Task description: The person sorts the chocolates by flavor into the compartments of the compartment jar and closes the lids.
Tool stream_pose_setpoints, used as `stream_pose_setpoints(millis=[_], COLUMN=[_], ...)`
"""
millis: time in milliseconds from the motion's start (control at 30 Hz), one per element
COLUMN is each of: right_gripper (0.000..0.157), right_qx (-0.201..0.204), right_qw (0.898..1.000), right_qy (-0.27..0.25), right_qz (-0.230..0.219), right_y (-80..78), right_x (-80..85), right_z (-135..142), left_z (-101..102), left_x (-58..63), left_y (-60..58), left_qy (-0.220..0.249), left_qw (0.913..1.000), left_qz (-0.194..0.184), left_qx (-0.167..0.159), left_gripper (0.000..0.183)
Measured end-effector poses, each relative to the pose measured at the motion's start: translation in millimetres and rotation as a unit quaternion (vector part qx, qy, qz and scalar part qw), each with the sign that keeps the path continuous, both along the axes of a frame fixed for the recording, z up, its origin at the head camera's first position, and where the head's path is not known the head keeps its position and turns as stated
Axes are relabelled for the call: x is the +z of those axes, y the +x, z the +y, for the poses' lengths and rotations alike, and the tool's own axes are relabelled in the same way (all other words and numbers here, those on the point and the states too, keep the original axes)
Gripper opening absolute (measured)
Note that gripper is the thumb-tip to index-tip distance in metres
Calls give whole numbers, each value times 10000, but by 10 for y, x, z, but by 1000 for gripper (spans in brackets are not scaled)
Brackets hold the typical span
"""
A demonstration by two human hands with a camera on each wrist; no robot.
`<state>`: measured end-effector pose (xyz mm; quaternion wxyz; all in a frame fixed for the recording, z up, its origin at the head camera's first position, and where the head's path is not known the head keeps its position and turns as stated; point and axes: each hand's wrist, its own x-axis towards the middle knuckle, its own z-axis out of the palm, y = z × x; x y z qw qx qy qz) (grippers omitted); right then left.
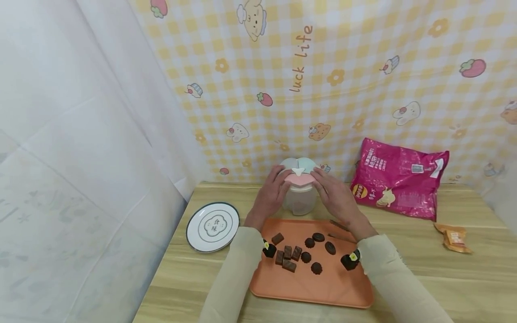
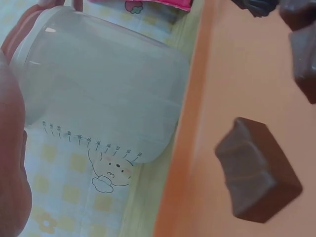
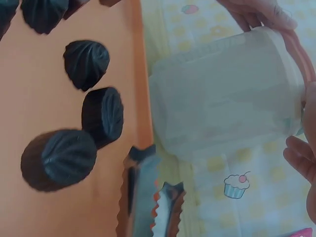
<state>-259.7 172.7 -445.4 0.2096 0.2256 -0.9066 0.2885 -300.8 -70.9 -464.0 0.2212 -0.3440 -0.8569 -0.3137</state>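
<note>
A translucent storage container (image 1: pixel 300 202) stands behind the orange tray, and measuring marks run down its side in the left wrist view. Its lid (image 1: pixel 300 179) is split into pink, grey and mint sections with a white piece at the middle. From the left, my left hand (image 1: pixel 271 195) grips the lid's edge. On the opposite side my right hand (image 1: pixel 334 195) holds it too, its fingers at the rim. Below my right wrist lie serrated-tip tongs (image 3: pixel 140 192), partly hidden in the head view.
Several chocolates (image 1: pixel 297 253) lie on the orange tray (image 1: pixel 307 291) in front. A white plate (image 1: pixel 202 240) sits at the left. A magenta chip bag (image 1: pixel 408 179) leans against the checked cloth, and a small orange packet (image 1: pixel 455 237) lies to the right.
</note>
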Motion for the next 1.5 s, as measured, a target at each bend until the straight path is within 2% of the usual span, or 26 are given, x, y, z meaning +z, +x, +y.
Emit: stream_pose_setpoints(millis=[133, 333, 600, 767, 933, 1100, 1200, 1333, 1500], right_gripper=[46, 48, 44, 35, 28, 27, 27, 27, 29], right_qx=[28, 21, -136, -182, -50, -15, -31, -104, -242], right_qw=[9995, 9981, 9983, 9979, 9984, 9988, 9987, 9978, 9966], right_qy=[-84, -110, -484, -559, -513, -352, -229, -52, 123], right_qz=[-302, -613, -296, -263, -233, -345, -450, -648, -776], right_y=[11, 45, 243, 423, 590, 751, 842, 939, 1033], right_x=[55, 160, 237, 180, 85, -20, -68, -142, -272], right_z=[-9, -27, 36, 166, 299, 404, 465, 564, 734], left_z=[-5, -7, 21, 43, 44, 51, 64, 55, 47], left_x=[13, 31, 51, 69, 91, 89, 108, 157, 147], left_y=[-54, -158, -201, -218, -246, -276, -281, -275, -288], left_qy=[251, 412, 873, 1028, 1143, 1404, 1703, 2037, 2217], left_qw=[9995, 9981, 9949, 9940, 9933, 9899, 9834, 9697, 9615], left_qz=[125, 467, 414, 349, 138, -165, -629, -1340, -1620], left_qx=[-175, -37, -301, -114, 100, 50, 56, 134, 65], left_gripper=[40, 47, 24, 24, 25, 27, 29, 34, 35])
